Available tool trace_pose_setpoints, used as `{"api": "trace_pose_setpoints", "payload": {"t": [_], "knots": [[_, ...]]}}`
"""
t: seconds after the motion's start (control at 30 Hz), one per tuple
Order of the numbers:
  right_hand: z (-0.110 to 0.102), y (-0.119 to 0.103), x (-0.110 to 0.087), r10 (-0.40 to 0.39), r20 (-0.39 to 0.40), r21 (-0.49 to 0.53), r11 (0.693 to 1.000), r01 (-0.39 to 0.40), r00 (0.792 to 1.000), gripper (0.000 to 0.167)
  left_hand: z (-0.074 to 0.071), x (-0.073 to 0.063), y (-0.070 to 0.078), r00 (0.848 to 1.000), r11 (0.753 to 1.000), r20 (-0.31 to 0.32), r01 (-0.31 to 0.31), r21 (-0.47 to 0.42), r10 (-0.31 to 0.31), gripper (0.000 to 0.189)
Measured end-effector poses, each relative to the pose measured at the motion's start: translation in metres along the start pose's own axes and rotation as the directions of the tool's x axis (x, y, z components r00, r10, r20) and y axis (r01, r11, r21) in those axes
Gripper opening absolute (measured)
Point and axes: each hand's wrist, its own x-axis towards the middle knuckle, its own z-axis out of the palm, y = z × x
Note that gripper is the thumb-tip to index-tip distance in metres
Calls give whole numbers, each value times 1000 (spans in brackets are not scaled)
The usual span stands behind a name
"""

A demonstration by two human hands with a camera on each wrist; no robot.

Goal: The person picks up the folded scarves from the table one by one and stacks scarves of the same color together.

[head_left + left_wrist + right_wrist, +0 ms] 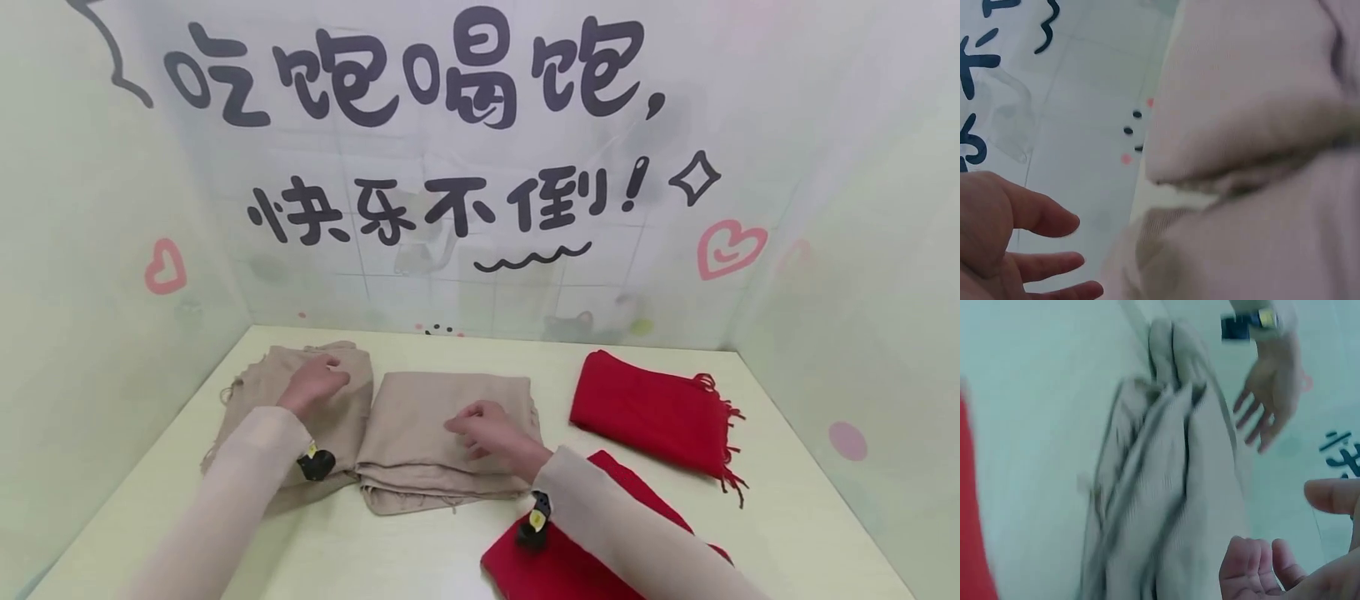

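Two folded beige scarves lie side by side on the table; the left scarf [347, 425] has fringe along its left edge, and the middle scarf [416, 421] forms a neat layered rectangle. My left hand [315, 385] hovers over the left scarf with loosely bent fingers, holding nothing. Above the middle scarf is my right hand [495, 432], its fingers relaxed and thumb apart. The right wrist view shows this right hand [1291, 572] beside the beige layers [1160, 475], gripping nothing. In the left wrist view the left hand's fingers [1047, 215] are spread apart from the cloth.
A folded red scarf [652, 408] with fringe lies at the table's back right. Another red cloth [570, 571] lies at the front, partly under my right forearm. Pale panels with printed lettering [480, 208] stand behind and at both sides of the table [360, 558].
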Motion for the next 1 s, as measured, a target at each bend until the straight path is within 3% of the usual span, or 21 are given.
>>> {"api": "trace_pose_setpoints", "payload": {"t": [0.2,0.4,0.5,0.6,0.77,0.87,1.0], "knots": [[45,-9,-7,-23,136,143,990,3,990,31,-19,16,-12,993,969,-49,-90,231,104,59],[93,1,-15,40,290,273,954,-123,956,27,-24,35,-29,957,851,-136,-157,501,256,55],[115,11,-19,80,336,294,938,-185,938,32,-27,44,-38,952,822,-133,-163,546,277,57],[133,14,-19,89,376,320,922,-219,922,37,-32,53,-47,956,819,-122,-160,551,268,60],[154,12,-17,83,404,402,879,-258,911,44,-38,66,-57,966,838,-88,-164,520,244,68],[159,12,-16,92,408,473,829,-297,908,49,-33,76,-60,973,841,-62,-161,516,224,72],[163,14,-16,89,371,596,741,-311,924,58,-19,84,-69,984,849,-34,-135,511,176,75]]}}
